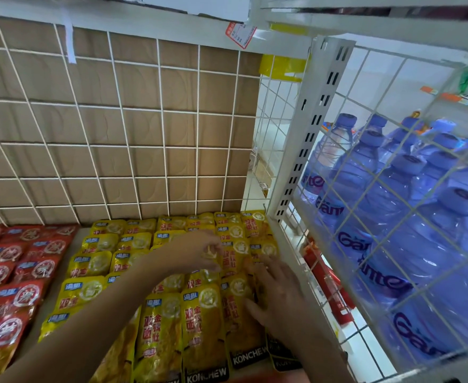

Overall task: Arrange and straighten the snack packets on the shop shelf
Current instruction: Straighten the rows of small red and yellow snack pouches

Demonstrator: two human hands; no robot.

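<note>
Head view, yellow packets [199, 322] under both hands' fingers [257, 310]

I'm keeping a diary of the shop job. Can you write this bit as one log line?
left hand: pinching yellow packet | right hand: flat on yellow packets | red packets: untouched

the left hand [199, 251] is motion-blurred, so its fingers' grip cannot be told. both forearms cover the yellow packets [203, 324] under them. left of the hands, the red packets [8, 275] are cut by the frame edge. print on the price tag [240, 34] above is unreadable.
</note>
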